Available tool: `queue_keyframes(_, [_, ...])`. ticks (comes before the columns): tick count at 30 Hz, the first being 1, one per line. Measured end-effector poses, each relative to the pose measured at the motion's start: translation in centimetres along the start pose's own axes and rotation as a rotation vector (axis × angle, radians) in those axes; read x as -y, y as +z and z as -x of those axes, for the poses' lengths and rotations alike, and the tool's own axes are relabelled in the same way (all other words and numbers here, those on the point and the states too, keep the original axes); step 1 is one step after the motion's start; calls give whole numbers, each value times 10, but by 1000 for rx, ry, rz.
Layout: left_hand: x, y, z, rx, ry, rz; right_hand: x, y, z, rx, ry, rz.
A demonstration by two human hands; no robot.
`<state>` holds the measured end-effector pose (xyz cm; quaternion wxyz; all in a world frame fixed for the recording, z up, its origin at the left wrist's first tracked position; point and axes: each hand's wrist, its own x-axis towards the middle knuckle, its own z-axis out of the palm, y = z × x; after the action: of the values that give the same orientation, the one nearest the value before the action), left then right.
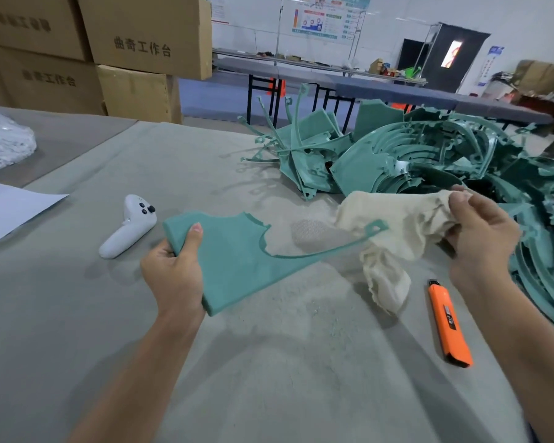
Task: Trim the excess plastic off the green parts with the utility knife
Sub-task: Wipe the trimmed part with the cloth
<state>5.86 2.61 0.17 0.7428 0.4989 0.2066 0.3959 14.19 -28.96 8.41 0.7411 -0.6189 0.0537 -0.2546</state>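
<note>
hands: left hand (173,276) gripped a flat green part (237,260) by its broad end, thumb on top, holding it above the table at centre frame; right hand (480,231) pinched a crumpled cream cloth (397,225), possibly a glove, right of centre.
knife: orange utility knife (450,324) lay untouched on the table at lower right, just beside the right forearm; whether its blade was out could not be told.
stock: a tangled pile of green parts (429,161) sat at upper right, thin curved stems sticking out.
risk: the held part's thin stem, ending in a small loop, reached across the cloth and looked likely to snag in it or snap if tugged; a forearm sweeping back could knock the knife; cutting a part held in the air by a bare hand would put that thumb in the blade's path.
surface: grey fabric-covered table (269,378), dusted with pale shavings near centre; a white handheld controller (127,227) lay left of the part, a white sheet (10,212) at the left edge.
room: stacked cardboard boxes (141,43) stood at upper left, long grey tables (365,81) and wall posters ran along the top.
</note>
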Motion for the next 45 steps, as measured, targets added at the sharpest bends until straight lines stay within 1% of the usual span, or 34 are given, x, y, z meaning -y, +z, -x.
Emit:
queue_keyframes(1, [0,0,0,0,-19,19,-1,1,2,21,9,-13])
queue_keyframes(2, [1,0,0,3,-29,30,-3,5,7,98,11,-3])
queue_keyframes(3, [1,0,0,9,-34,31,-6,9,13,207,0,34])
queue_keyframes(5, [0,1,2,12,-33,27,-10,21,25,423,-81,179])
queue_keyframes(7, [-3,0,1,-2,-20,20,-10,28,30,567,-129,269])
queue_keyframes(11, [-8,-6,-7,-27,-11,6,-2,24,25,800,-34,307])
queue_keyframes(14, [-9,-7,-10,-26,-13,-11,1,19,26,858,-62,405])
queue_keyframes(16, [-9,-5,-9,-8,-14,-17,2,17,26,859,-111,544])
queue_keyframes(18, [-9,-4,-6,17,-16,-24,3,15,26,810,-206,734])
queue_keyframes(19, [-9,-3,-4,28,-18,-26,4,15,25,777,-242,775])
queue_keyframes(20, [-9,-2,-3,37,-20,-23,5,14,25,744,-262,751])
queue_keyframes(21, [-9,-2,-2,43,-23,-14,5,13,26,702,-257,650])
queue_keyframes(22, [-10,-1,-1,43,-27,-2,6,12,26,623,-222,489])
queue_keyframes(24, [-12,-2,-1,14,-46,29,9,10,22,343,-78,128])
queue_keyframes(25, [-13,-2,-1,-6,-63,53,10,8,19,203,-7,-6])
queue_keyframes(26, [-13,-3,-1,-20,-84,79,10,8,18,109,48,-86])
queue_keyframes(27, [-14,-3,-1,-27,-109,102,10,9,20,73,84,-126])
queue_keyframes(28, [-14,-3,0,-29,-134,118,10,12,24,83,108,-141])
queue_keyframes(30, [-13,-2,2,-35,-170,131,8,23,39,161,128,-159])
queue_keyframes(32, [-12,0,3,-54,-191,142,5,37,52,209,116,-175])
queue_keyframes(36, [-11,3,7,-40,-241,181,7,69,73,187,23,-154])
queue_keyframes(39, [-12,5,9,-17,-228,191,9,79,76,208,-1,-142])
queue_keyframes(42, [-15,8,8,-4,-176,204,5,87,84,245,52,-78])
queue_keyframes(45, [-16,10,10,-9,-173,249,-10,99,107,296,132,-27])
